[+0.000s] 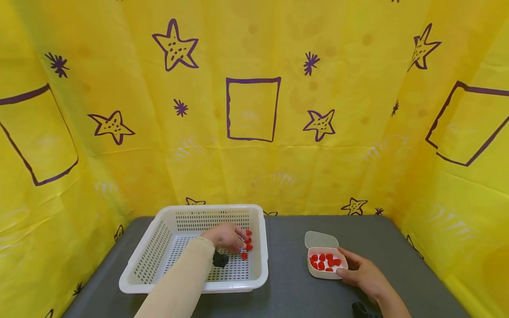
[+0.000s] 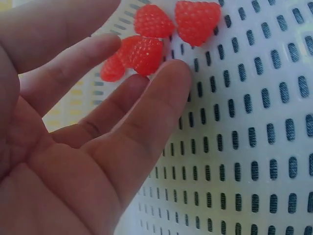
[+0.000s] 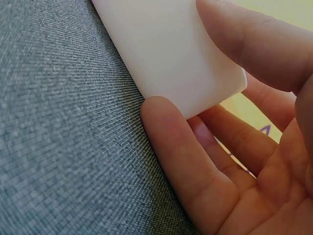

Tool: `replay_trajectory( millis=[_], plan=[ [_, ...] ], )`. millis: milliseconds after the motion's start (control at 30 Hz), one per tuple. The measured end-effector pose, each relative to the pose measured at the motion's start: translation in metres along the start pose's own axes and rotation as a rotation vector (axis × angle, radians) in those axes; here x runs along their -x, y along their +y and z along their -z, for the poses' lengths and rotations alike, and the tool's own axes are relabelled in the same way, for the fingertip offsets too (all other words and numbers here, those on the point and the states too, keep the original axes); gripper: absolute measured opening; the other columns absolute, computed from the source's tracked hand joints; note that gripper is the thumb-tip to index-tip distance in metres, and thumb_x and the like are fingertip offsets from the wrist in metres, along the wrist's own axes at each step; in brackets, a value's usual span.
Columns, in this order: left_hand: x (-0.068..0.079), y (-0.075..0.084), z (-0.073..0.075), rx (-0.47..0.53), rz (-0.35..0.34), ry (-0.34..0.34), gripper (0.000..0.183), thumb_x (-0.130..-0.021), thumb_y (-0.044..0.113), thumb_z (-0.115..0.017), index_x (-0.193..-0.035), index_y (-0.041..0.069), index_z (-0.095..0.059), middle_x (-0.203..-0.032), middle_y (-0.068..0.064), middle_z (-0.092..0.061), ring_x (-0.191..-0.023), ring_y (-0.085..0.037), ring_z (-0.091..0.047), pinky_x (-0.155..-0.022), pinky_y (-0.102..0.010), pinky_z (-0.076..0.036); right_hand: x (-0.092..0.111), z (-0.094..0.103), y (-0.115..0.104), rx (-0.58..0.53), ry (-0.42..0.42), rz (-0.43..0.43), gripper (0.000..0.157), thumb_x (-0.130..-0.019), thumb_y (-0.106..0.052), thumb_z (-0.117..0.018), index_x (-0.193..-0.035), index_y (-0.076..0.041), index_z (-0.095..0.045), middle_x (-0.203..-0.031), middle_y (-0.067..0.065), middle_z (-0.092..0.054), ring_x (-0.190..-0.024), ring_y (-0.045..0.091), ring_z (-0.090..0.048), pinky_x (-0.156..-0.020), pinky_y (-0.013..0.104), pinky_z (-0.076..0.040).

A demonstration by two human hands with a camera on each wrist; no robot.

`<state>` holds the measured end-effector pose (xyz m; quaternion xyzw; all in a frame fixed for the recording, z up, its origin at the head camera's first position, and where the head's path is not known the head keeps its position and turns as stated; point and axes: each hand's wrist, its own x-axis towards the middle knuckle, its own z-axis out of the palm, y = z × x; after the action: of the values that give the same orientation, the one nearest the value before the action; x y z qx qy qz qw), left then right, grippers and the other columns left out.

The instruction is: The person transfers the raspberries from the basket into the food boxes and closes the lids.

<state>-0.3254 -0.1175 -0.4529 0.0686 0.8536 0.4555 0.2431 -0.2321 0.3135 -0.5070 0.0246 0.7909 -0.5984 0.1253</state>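
Note:
My left hand (image 1: 227, 237) reaches down inside a white perforated basket (image 1: 258, 282), near its right wall. Several red raspberries (image 1: 248, 247) lie there by the fingertips. In the left wrist view the fingers are loosely extended, and the tips come right up to a cluster of raspberries (image 2: 147, 55); one raspberry (image 2: 198, 22) sits a little apart. With thumb and fingers, my right hand (image 1: 367, 276) grips the right end of a small cream box (image 1: 324, 274), which stands on the table. Its hinged lid (image 1: 321, 240) is raised at the back, and several raspberries (image 1: 321, 266) are inside.
A dark grey cloth covers the table (image 1: 284, 265). Behind and at both sides hangs a yellow curtain (image 1: 254, 176) with purple drawings. A black strap piece (image 1: 220, 259) is at the left wrist, and another black piece (image 1: 359, 310) is by the right wrist.

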Motion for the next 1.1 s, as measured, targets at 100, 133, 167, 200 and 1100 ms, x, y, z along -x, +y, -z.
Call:
replay_trajectory(
  millis=[100, 133, 167, 200, 1100],
  plan=[
    [0.0017, 0.0002, 0.0007, -0.043, 0.001, 0.008, 0.024, -0.084, 0.007, -0.078, -0.108, 0.002, -0.075, -0.092, -0.009, -0.071, -0.081, -0.028, -0.068, -0.078, -0.039, -0.058, -0.0001, -0.0001, -0.0014, 0.002, 0.002, -0.003, 0.082, -0.085, -0.021, -0.080, -0.152, -0.001, -0.036, -0.146, 0.032, -0.040, -0.114, 0.032, -0.056, -0.088, 0.042, -0.054],
    [0.0019, -0.0005, 0.0006, -0.054, 0.001, 0.010, 0.022, -0.085, 0.007, -0.078, -0.106, 0.002, -0.076, -0.092, -0.009, -0.071, -0.081, -0.028, -0.068, -0.078, -0.039, -0.058, 0.0000, -0.0001, -0.0015, 0.001, 0.001, -0.006, 0.083, -0.085, -0.021, -0.080, -0.152, -0.001, -0.036, -0.146, 0.032, -0.040, -0.114, 0.032, -0.056, -0.088, 0.042, -0.054],
    [0.0020, -0.0009, 0.0005, -0.071, -0.001, 0.019, 0.020, -0.085, 0.008, -0.078, -0.104, 0.003, -0.076, -0.092, -0.009, -0.071, -0.080, -0.027, -0.068, -0.077, -0.039, -0.058, 0.0000, -0.0002, -0.0017, 0.001, 0.000, -0.007, 0.083, -0.085, -0.021, -0.080, -0.152, -0.001, -0.036, -0.146, 0.032, -0.040, -0.114, 0.032, -0.056, -0.088, 0.043, -0.054],
    [0.0019, -0.0011, 0.0004, -0.085, -0.004, 0.028, 0.018, -0.085, 0.007, -0.078, -0.102, 0.002, -0.076, -0.091, -0.010, -0.071, -0.080, -0.026, -0.068, -0.077, -0.039, -0.058, 0.0000, -0.0005, -0.0019, 0.001, 0.002, -0.010, 0.083, -0.085, -0.021, -0.081, -0.152, -0.001, -0.036, -0.146, 0.032, -0.040, -0.114, 0.032, -0.056, -0.088, 0.043, -0.054],
    [-0.0033, 0.0017, -0.0017, -0.264, -0.089, 0.029, 0.011, -0.086, 0.008, -0.076, -0.096, 0.004, -0.077, -0.085, -0.005, -0.070, -0.075, -0.024, -0.067, -0.073, -0.037, -0.057, -0.0008, -0.0032, -0.0032, 0.011, 0.050, -0.025, 0.083, -0.082, -0.020, -0.083, -0.151, -0.003, -0.040, -0.144, 0.031, -0.043, -0.113, 0.032, -0.057, -0.086, 0.043, -0.055]
  ],
)
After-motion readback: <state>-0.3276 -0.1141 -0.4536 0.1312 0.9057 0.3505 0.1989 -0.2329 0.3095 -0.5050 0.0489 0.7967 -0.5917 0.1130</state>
